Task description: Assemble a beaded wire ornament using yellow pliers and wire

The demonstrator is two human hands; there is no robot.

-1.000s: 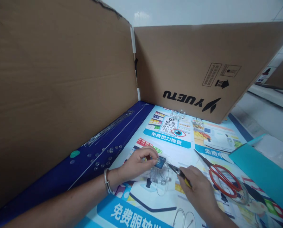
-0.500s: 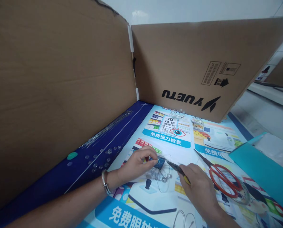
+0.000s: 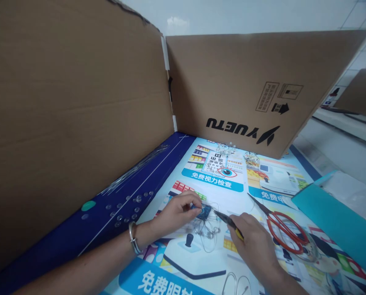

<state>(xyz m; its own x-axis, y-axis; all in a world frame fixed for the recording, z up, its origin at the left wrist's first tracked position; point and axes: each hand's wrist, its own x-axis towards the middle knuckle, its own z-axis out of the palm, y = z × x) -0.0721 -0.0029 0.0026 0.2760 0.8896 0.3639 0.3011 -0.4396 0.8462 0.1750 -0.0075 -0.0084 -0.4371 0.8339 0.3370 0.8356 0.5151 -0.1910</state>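
Observation:
Thumb and fingers of my left hand [image 3: 181, 209] are pinched together on thin wire, at the upper end of a small wire-and-bead piece [image 3: 208, 230]. Clear beads dangle from its several fine strands. My right hand [image 3: 254, 237] is wrapped round pliers [image 3: 227, 220] with dark jaws and yellow on the handle. The jaw tips point left, close to the wire strands; whether they grip one is too small to tell. Right of that hand lie red-handled scissors [image 3: 286, 231], their blades pointing up and left.
Loose clear beads [image 3: 135, 200], a green disc [image 3: 88, 205] and straight wires [image 3: 134, 168] lie on the blue strip at left. Finished-looking beaded clusters [image 3: 251, 159] sit by the cardboard wall [image 3: 232, 82]. A turquoise box [image 3: 333, 221] stands right; bent wire [image 3: 236, 283] lies in front.
The view has shifted slightly, moving the surroundings a little left in the picture. The plier tips sit slightly lower relative to my left fingers. Both hands keep their holds.

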